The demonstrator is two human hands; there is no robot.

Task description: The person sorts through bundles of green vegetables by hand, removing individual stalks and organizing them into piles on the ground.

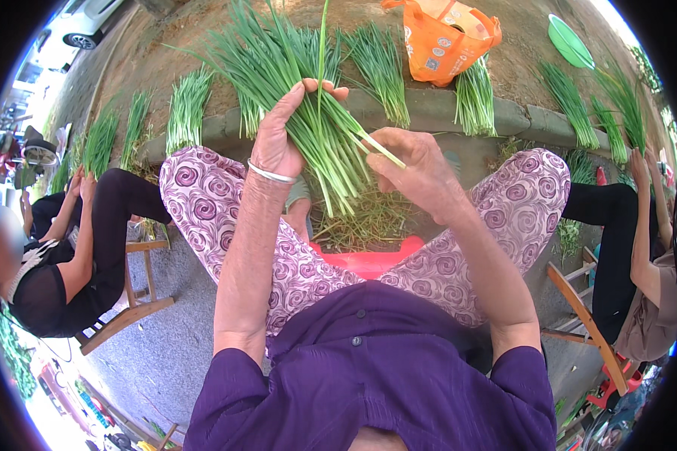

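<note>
My left hand (282, 132), with a pale bangle at the wrist, is closed around a bunch of green leafy stalks (310, 124) that look like garlic chives. The leaves fan out to the upper left and the pale stem ends point down to the right. My right hand (414, 166) pinches the pale end of a few stalks (381, 147) at the right side of the bunch. One yellowish blade (321, 56) stands up between the left fingers. Below the hands lies a litter of trimmed leaves (366, 222) on the ground.
Bunches of chives (379, 76) lean along a stone kerb (429, 107). Behind it stand an orange bag (448, 42) and a green basin (570, 42). A red plastic stool (366, 262) shows between my knees. Seated people with chives flank me, near wooden chairs (127, 315).
</note>
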